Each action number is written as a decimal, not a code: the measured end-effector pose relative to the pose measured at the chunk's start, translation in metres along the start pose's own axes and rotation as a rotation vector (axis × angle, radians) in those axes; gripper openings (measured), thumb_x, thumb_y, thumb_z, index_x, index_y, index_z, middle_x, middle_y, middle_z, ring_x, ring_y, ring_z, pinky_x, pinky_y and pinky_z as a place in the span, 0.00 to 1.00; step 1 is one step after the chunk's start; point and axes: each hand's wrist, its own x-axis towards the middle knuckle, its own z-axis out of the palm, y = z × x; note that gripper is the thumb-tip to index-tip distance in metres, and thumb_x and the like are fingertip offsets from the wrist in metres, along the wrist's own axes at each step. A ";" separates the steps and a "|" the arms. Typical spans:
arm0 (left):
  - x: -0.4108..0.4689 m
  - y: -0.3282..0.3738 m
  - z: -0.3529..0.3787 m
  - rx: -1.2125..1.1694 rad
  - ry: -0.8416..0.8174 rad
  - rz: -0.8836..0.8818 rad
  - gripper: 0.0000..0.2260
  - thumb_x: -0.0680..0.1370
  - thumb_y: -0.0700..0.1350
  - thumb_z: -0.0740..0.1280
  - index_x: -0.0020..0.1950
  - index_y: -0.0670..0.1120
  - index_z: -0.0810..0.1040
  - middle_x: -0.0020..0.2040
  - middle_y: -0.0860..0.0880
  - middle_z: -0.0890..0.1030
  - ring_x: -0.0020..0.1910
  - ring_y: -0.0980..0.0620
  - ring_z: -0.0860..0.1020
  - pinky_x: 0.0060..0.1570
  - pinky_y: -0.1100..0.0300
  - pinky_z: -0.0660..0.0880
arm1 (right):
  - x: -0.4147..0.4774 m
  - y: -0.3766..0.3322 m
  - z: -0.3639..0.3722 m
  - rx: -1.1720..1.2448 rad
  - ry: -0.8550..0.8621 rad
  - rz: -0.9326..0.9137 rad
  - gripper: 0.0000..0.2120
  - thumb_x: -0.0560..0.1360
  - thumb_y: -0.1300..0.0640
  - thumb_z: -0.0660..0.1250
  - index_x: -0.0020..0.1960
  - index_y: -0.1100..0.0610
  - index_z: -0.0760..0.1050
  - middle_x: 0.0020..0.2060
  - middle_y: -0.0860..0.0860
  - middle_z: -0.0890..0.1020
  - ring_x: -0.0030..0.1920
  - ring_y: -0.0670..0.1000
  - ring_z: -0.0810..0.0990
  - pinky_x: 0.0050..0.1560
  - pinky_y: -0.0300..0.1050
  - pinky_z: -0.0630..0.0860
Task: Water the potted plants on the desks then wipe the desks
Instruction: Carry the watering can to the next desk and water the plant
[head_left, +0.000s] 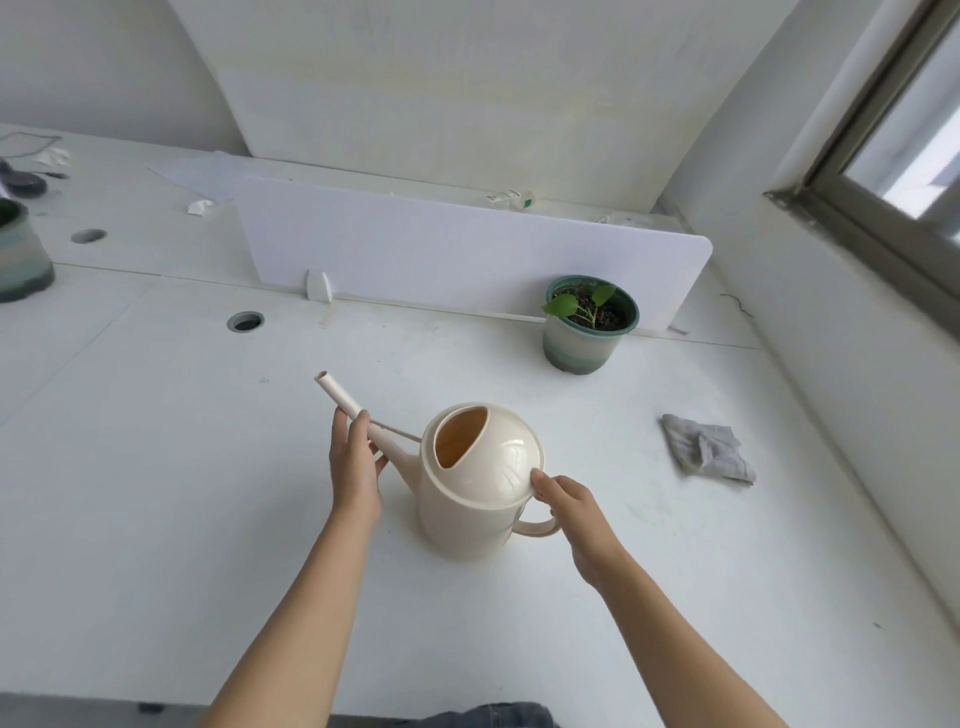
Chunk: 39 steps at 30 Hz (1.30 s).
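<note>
On the surface (208, 493), left hand (356, 467) grips the watering can (483, 488) by its spout, right hand (571, 506) holds its handle

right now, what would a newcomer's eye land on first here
The cream watering can is central on the desk, with the left hand gripping its spout and the right hand at its handle. Behind it to the right a potted plant sits against the white divider, and a crumpled grey cloth lies nearer the window side.
</note>
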 end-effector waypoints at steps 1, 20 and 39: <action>-0.001 0.004 0.000 -0.002 -0.012 0.011 0.19 0.79 0.47 0.56 0.70 0.46 0.64 0.54 0.47 0.71 0.52 0.48 0.73 0.49 0.57 0.72 | -0.002 -0.003 -0.001 0.014 0.004 -0.017 0.14 0.76 0.49 0.61 0.43 0.60 0.72 0.46 0.52 0.75 0.48 0.48 0.73 0.47 0.36 0.68; -0.126 0.049 -0.034 -0.151 0.063 0.211 0.19 0.79 0.45 0.57 0.71 0.46 0.63 0.52 0.45 0.72 0.48 0.50 0.76 0.45 0.57 0.74 | -0.065 -0.045 -0.038 -0.040 -0.296 -0.197 0.17 0.74 0.49 0.63 0.46 0.64 0.76 0.43 0.50 0.82 0.53 0.48 0.79 0.57 0.45 0.68; -0.373 0.024 -0.180 -0.173 0.657 0.351 0.08 0.79 0.42 0.55 0.43 0.53 0.69 0.40 0.49 0.71 0.43 0.51 0.74 0.43 0.59 0.71 | -0.202 0.022 0.037 -0.189 -0.871 -0.079 0.14 0.72 0.48 0.67 0.36 0.58 0.73 0.35 0.46 0.81 0.44 0.47 0.76 0.45 0.40 0.67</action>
